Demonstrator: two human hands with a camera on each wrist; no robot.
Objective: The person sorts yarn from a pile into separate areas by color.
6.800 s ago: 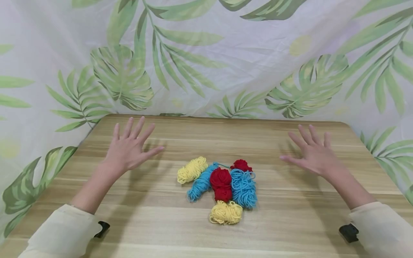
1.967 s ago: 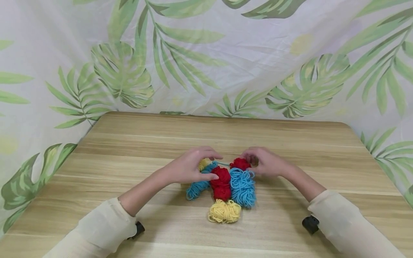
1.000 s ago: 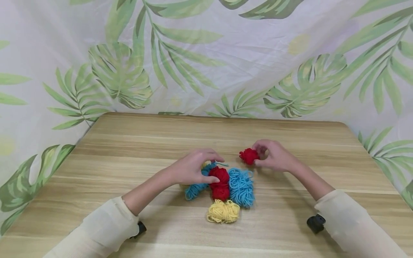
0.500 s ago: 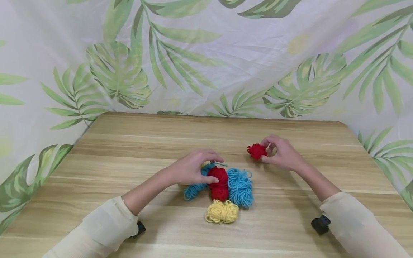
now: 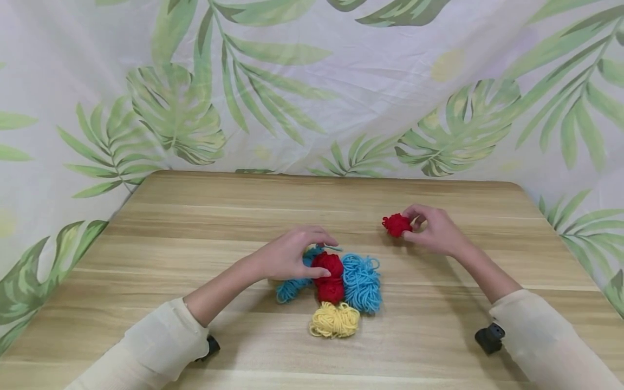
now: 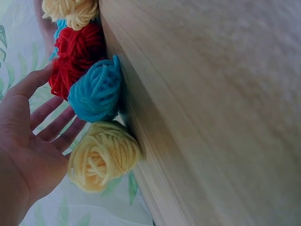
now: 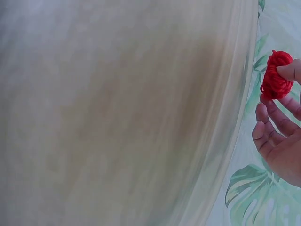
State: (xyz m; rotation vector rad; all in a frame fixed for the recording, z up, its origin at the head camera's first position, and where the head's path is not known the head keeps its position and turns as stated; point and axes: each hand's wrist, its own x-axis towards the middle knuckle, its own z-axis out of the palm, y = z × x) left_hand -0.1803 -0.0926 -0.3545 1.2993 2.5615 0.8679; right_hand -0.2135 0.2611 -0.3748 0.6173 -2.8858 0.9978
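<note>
In the head view my right hand (image 5: 436, 233) pinches a small red yarn ball (image 5: 397, 225) at the back right of the pile. The right wrist view has the thumb against this red yarn (image 7: 277, 75) and the other fingers loosely bent below. My left hand (image 5: 287, 254) hovers over the left of the pile, fingers extended and thumb at the side of a red yarn bundle (image 5: 330, 290). Partly under it are a blue yarn skein (image 5: 291, 290) and a yellow skein (image 6: 103, 157), mostly hidden in the head view.
A looser blue skein (image 5: 362, 284) lies right of the red bundle, and a yellow skein (image 5: 334, 320) lies in front. All are on a wood-grain table (image 5: 219, 346). A leaf-print cloth (image 5: 292, 81) hangs behind the table's back edge.
My hands came in from both sides over the yarn. The right hand took the small red ball from behind the blue skein and moved it right and back. The left hand has stayed nearly still lately.
</note>
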